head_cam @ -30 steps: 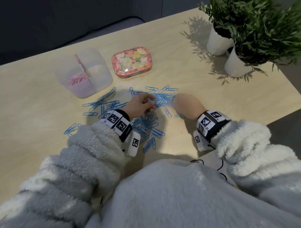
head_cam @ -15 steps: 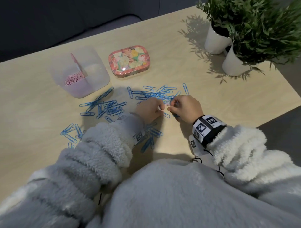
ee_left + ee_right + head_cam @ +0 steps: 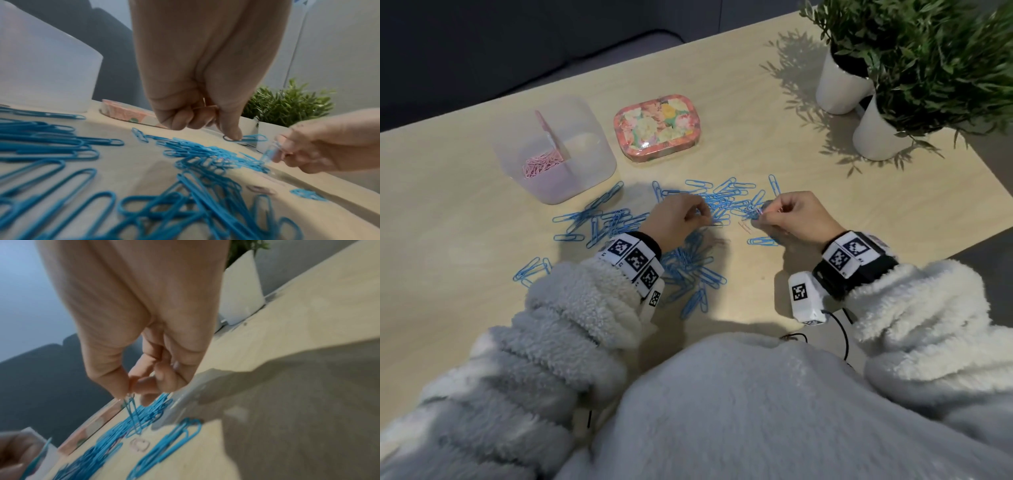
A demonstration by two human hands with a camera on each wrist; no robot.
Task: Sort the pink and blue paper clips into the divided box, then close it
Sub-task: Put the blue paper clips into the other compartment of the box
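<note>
Head view: both hands low over the blue clips (image 3: 698, 263), spread across the bench (image 3: 774, 113).
L hand (image 3: 676, 224): fingers curled, grip closed on a thin pink clip (image 3: 205, 106) seen in L wrist view; thumb tip presses one blue clip flat on bench.
R hand (image 3: 796, 217): thumb + forefinger pinch blue clips (image 3: 131, 410) hanging down to the pile; a bit of pink at the pinch in head view, can't tell if it's a clip.
Loose pink clip (image 3: 743, 226): on bench, between the hands, untouched.
Divided box (image 3: 585, 178): clear, open, far-left of the hands; pink clips (image 3: 541, 163) in its L compartment, R one looks bare.
Floral tin (image 3: 658, 126): just right of box.
Potted plants (image 3: 914, 68): far R corner.
</note>
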